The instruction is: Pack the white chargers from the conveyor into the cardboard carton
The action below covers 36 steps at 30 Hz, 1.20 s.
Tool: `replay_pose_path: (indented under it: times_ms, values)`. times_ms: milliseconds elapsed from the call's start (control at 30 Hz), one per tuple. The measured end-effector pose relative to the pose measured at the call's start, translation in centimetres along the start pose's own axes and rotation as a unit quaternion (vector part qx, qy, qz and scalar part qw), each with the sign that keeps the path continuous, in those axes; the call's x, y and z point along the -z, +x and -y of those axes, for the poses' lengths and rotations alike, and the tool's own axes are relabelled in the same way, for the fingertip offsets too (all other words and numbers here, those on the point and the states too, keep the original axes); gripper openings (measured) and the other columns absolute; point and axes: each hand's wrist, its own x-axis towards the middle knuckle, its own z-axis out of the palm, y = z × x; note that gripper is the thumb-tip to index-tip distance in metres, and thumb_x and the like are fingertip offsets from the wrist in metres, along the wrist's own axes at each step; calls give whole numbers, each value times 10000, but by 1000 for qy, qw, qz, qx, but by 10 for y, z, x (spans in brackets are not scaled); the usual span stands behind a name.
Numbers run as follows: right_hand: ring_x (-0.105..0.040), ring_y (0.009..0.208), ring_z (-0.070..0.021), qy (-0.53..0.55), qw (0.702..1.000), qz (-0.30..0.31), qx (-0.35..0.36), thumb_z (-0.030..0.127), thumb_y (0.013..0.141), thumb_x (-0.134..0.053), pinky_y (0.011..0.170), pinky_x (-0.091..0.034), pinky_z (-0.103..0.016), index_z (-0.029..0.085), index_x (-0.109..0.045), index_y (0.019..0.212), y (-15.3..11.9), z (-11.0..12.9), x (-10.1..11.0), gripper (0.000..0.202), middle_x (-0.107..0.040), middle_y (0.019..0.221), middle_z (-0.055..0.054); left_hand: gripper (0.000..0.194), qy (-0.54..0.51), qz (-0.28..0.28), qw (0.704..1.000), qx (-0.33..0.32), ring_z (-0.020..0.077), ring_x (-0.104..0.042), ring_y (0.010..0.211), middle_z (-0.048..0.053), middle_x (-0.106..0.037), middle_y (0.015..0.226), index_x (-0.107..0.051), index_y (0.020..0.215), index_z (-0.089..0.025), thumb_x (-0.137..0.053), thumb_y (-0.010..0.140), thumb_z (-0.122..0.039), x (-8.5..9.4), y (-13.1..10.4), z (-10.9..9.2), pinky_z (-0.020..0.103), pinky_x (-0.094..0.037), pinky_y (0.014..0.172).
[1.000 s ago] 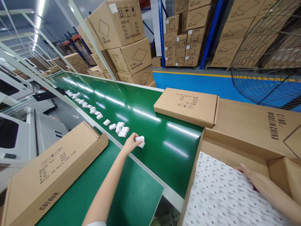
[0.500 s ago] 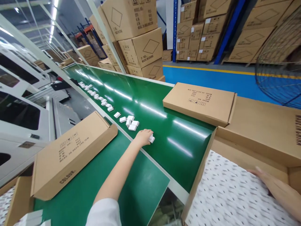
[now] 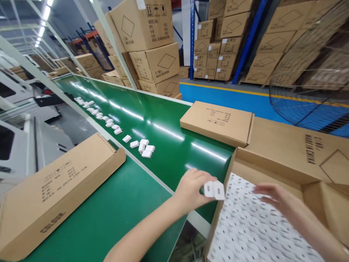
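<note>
My left hand (image 3: 192,191) grips two white USB charger plugs (image 3: 213,190) side by side, their port ends facing me. It hovers over the near side of the belt, by the left wall of an open carton (image 3: 227,189). Inside that carton lies a white layer (image 3: 245,225) with rows of small dark marks, which looks like tightly packed chargers. Just above this layer my right hand (image 3: 280,200) has its fingers apart and nothing visible in them. More loose white chargers (image 3: 146,153) rest on the green belt (image 3: 169,160), in a cluster and a line leading away.
A closed flat carton (image 3: 218,120) lies across the belt's far side. Another carton, marked COLOUR (image 3: 62,193), sits on the green side table (image 3: 131,203) at left. Stacked boxes (image 3: 155,62) stand behind the belt, and a wire fan guard (image 3: 308,72) is at right.
My left hand has lifted off the belt and come right to the carton with two chargers. My right hand has moved left over the white layer. The view has shifted.
</note>
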Motion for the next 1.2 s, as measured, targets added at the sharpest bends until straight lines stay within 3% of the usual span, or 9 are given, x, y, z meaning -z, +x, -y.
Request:
replay_pose_path:
  times_ms: [67,167,333,467,567,700,833,933,1200]
  values:
    - [-521,1050,-291,108,983,140,-45,595,779,-418,835,-464,-417,254,-636,958,-3,25,-35,443,-590,1106,-100,294,-54,-18,998,-33,156,-569,833,42,-656,969,-580,978,-200,-571,745,-379,-11,2,-25,300,-399,736]
    - [-465,1121,-245,226,940,239,-92,577,819,-343,889,-410,-400,304,-555,1102,-7,48,-69,447,-534,1206,-37,267,-66,-39,996,-44,165,-555,809,25,-671,941,-593,970,-225,-567,734,-347,-22,6,-45,335,-383,800]
    - [-571,891,-233,330,902,248,-130,532,754,-439,755,-447,-360,248,-559,1054,-12,34,-82,430,-612,1012,-47,273,-69,-84,994,-23,180,-525,858,-25,-680,884,-597,944,-273,-613,672,-270,-35,7,-54,434,-220,1010]
    - [-564,843,-208,340,900,252,-105,448,714,-546,717,-444,-318,260,-562,946,-16,23,-78,299,-604,919,-24,389,-119,-39,992,22,227,-446,1055,43,-558,1141,-586,990,-259,-682,619,-326,-34,5,-56,432,-294,987]
    - [-553,860,-215,269,943,183,-76,468,708,-544,739,-448,-327,268,-530,861,-20,34,-50,253,-568,991,-16,668,-189,75,976,75,263,-271,1232,77,-307,1362,-423,1234,-274,-652,642,-482,-27,4,-50,435,-328,981]
    - [-527,928,-249,-64,996,-17,-62,520,739,-491,746,-451,-308,271,-532,901,-21,35,25,300,-537,1051,-64,377,-223,122,946,199,190,-371,1173,77,-440,1249,-453,1185,-230,-345,868,-403,-34,-2,-23,388,-300,1009]
    - [-511,957,-324,-459,863,-210,5,574,707,-403,803,-419,-419,219,-626,847,-22,11,77,442,-504,1024,-133,345,-249,185,901,304,170,-487,1059,61,-550,1115,-519,1060,-207,-315,865,-405,-62,-13,1,328,-363,947]
    - [-547,904,-308,-534,823,-193,-22,583,744,-332,739,-449,-426,225,-646,852,-24,-5,74,488,-512,1027,-126,401,-283,237,870,326,194,-484,1088,52,-550,1155,-499,1111,-232,-326,844,-478,-75,-25,3,346,-364,943]
    - [-510,1075,-290,-470,876,-37,-103,539,826,-193,896,-406,-417,208,-576,1104,-17,-4,49,577,-596,1131,-94,554,-320,296,813,386,189,-462,1132,61,-519,1203,-333,1282,-227,-324,821,-534,-60,-56,-15,339,-329,982]
